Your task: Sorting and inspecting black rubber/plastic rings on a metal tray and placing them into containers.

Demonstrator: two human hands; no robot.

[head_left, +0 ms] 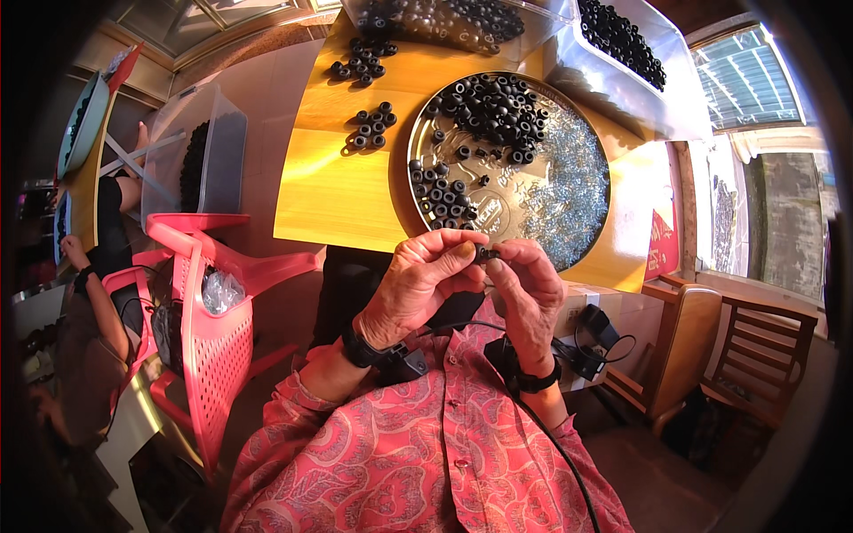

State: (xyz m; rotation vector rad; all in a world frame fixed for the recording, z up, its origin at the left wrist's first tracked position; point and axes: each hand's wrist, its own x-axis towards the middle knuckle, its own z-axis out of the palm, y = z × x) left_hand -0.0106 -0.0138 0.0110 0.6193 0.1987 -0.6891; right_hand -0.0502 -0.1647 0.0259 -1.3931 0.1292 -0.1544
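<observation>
My left hand point(425, 282) and my right hand point(528, 289) meet in front of my chest, fingertips pinched together on a small black ring point(485, 254). Just beyond them a round metal tray point(426, 124) lies on a yellow wooden table point(333, 178). The tray holds a heap of black rubber rings point(493, 107) at its far side and a spread of small silvery metal parts point(569, 191) on the right. Small clusters of black rings point(371, 126) lie on the bare tabletop to the tray's left.
Clear plastic bins point(622, 44) of black rings stand at the table's far edge. A pink plastic chair point(213, 329) is at my left, with another person point(98, 266) seated beyond it. Wooden chairs point(737, 355) stand at the right. A clear tub point(213, 151) rests on the floor.
</observation>
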